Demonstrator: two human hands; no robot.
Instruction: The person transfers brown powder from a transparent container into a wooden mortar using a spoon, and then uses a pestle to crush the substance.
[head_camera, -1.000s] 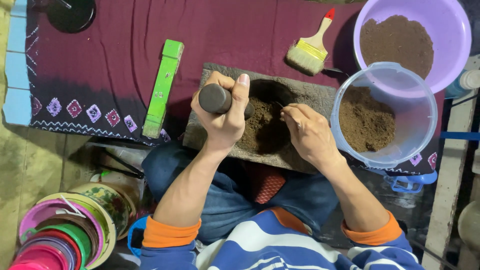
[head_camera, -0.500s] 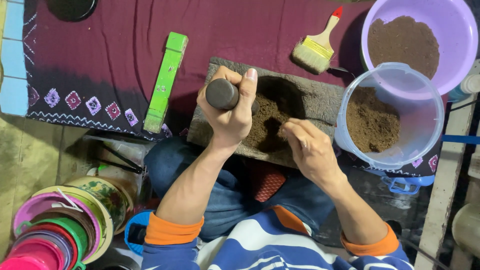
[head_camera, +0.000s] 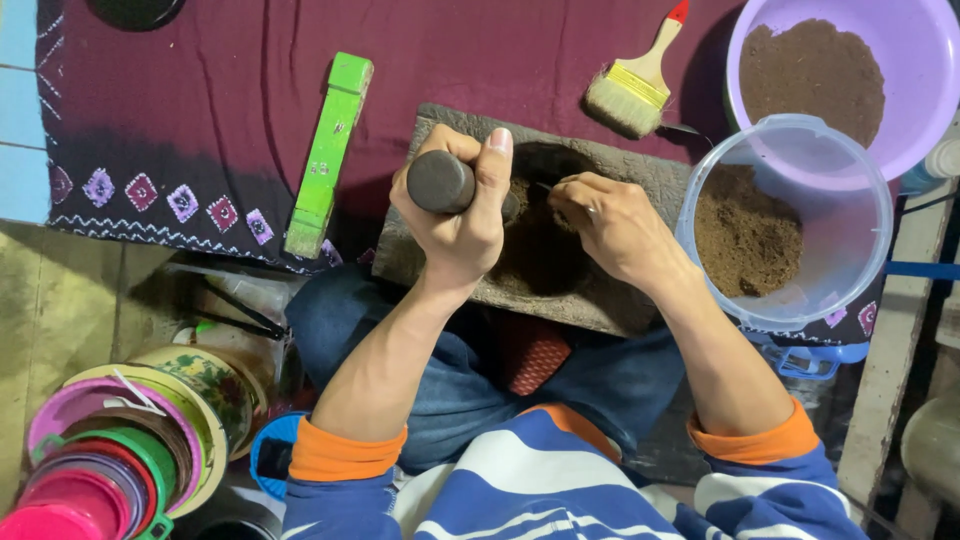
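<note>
Cloth: a maroon cloth (head_camera: 220, 90) with a patterned lower border covers the work surface, and everything else up top lies on it.
Purple basin: a large purple basin (head_camera: 935, 70) at top right holds brown powder.
Stone slab: a grey stone slab (head_camera: 655, 185) sits just above the person's knees, with a dark hollow in its middle holding brown powder (head_camera: 535, 250).
Clear tub: a clear plastic tub (head_camera: 850, 230) stands just right of the slab, overlapping the basin's rim and partly filled with the same brown powder.
Stacked bowls: a stack of coloured plastic bowls (head_camera: 110, 460) stands on the floor at bottom left.
Green bar: a green wooden bar (head_camera: 328, 150) lies at a slight slant on the cloth, left of the slab.
Left hand: the left hand (head_camera: 455, 225) is closed in a full fist around the pestle, thumb up along its side, over the hollow.
Right hand: the right hand (head_camera: 610, 225) rests over the right side of the hollow, fingers curled and pinched down into the powder; whether it holds anything cannot be told.
Brush: a paintbrush (head_camera: 640, 80) with a pale handle and red tip lies on the cloth above the slab.
Pestle: a dark round-ended pestle (head_camera: 438, 182) points towards the camera, its lower end hidden by the fist.
</note>
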